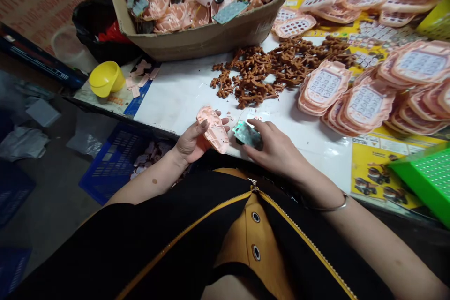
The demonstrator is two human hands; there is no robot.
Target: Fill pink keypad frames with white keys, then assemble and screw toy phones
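Observation:
Near the table's front edge, my left hand (pixel 194 140) is closed around a pink plastic shell (pixel 215 132), its ribbed inner side facing up. To the right of it, my right hand (pixel 272 146) grips a green circuit board (pixel 248 134) between thumb and fingers, just over the table. Thin wires run between the shell and the board. Some dark part shows under the board, too hidden to make out. A heap of brown plastic pieces (pixel 258 75) lies beyond both hands.
A cardboard box (pixel 207 42) of pink shells and boards stands at the back. Stacked pink keypad covers (pixel 325 86) are at right, with a green basket (pixel 425 178) near the edge. A yellow scoop (pixel 106 78) sits at left, above a blue crate (pixel 108 159) on the floor.

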